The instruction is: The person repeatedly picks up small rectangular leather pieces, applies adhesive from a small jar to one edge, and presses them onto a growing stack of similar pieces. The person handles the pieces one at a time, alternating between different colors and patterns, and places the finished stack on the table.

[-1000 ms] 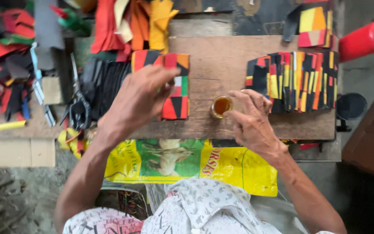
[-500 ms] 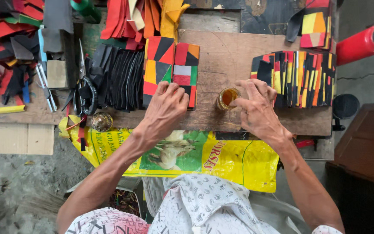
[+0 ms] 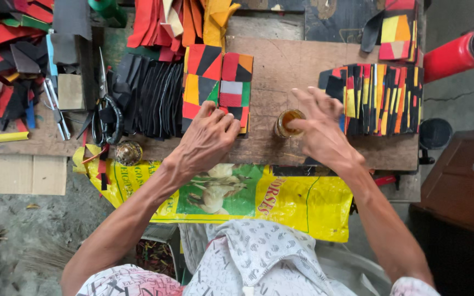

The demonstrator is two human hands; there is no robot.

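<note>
The left hand [image 3: 208, 137] rests, fingers curled and grasping nothing, on the patchwork pieces [image 3: 216, 85] left of the small jar [image 3: 288, 122]. The right hand [image 3: 320, 131], fingers spread loose, dips a fingertip into that jar on the surface [image 3: 281, 60].

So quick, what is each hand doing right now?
Left hand: curled, fingertips pressing the colourful patchwork panel; holding nothing.
Right hand: open, fingers spread, a fingertip at the small amber-filled jar.
</note>
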